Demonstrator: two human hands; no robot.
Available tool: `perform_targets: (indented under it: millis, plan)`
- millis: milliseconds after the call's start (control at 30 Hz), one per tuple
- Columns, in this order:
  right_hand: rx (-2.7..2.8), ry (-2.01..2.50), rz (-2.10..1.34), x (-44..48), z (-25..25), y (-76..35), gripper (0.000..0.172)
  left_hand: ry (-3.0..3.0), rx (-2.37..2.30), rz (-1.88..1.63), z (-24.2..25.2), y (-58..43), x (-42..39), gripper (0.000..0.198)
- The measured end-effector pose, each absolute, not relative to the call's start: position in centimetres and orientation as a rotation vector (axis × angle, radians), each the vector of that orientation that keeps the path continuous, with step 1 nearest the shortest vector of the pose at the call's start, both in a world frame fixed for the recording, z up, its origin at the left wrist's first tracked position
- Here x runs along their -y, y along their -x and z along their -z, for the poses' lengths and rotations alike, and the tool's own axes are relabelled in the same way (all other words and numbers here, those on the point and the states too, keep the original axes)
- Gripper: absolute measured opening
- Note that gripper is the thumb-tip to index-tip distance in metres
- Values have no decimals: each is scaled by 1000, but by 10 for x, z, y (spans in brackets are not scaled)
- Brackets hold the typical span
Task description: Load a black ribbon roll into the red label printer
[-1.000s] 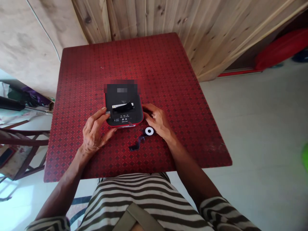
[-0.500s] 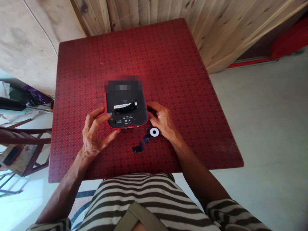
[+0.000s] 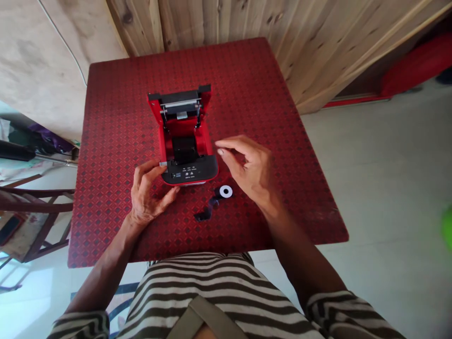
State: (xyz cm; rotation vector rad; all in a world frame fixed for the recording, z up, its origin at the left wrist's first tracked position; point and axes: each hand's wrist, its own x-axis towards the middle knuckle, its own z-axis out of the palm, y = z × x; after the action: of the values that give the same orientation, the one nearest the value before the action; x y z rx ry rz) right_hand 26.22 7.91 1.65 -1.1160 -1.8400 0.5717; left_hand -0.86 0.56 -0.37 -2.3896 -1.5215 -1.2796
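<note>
A red and black receipt printer (image 3: 190,172) stands on the table with its lid (image 3: 180,106) raised. Inside its red bay sits a dark roll of paper (image 3: 184,147). My left hand (image 3: 146,193) grips the printer's near left corner, fingers at a grey tab (image 3: 163,166) and thumb along the front edge. To the right of the printer, my right hand (image 3: 250,165) is in the air, thumb and forefinger apart, holding nothing. Between the hands, a small paper roll (image 3: 226,191) with a white end and dark outside lies on the tabletop, its strip (image 3: 208,209) trailing toward me.
The square table (image 3: 116,117) has a red patterned cover. Wood planks (image 3: 233,23) form the wall behind it. On the left are a wooden chair (image 3: 38,207) and a dark pole-like object (image 3: 16,150). Pale floor (image 3: 381,165) lies to the right.
The printer's lid has swung up and back, exposing the bay and the roll inside. My right hand has moved off the printer's side, upward and right. My left hand stays at the corner.
</note>
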Motion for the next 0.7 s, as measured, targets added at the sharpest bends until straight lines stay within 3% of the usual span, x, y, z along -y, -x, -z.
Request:
perform_targets:
  millis: [133,267,433,600,700]
  plan:
    - [2224,980,-418,-95,-54,-235,25,2366,1519,1272,9,9,-4,61]
    - [2587,1046,-326,-118,-57,-198,26,2392,1497,1261,9,10,0,68]
    - [2680,1110,-300,-139,-45,-173,16,2434,1499,1231,9,7,2,68]
    - [2769,1123,-156,-145,-47,-166,30,2466,1502,1237,10,7,2,65]
    - [2742,1085,-216,-143,-49,-170,25,2458,1498,1253,11,7,1,64]
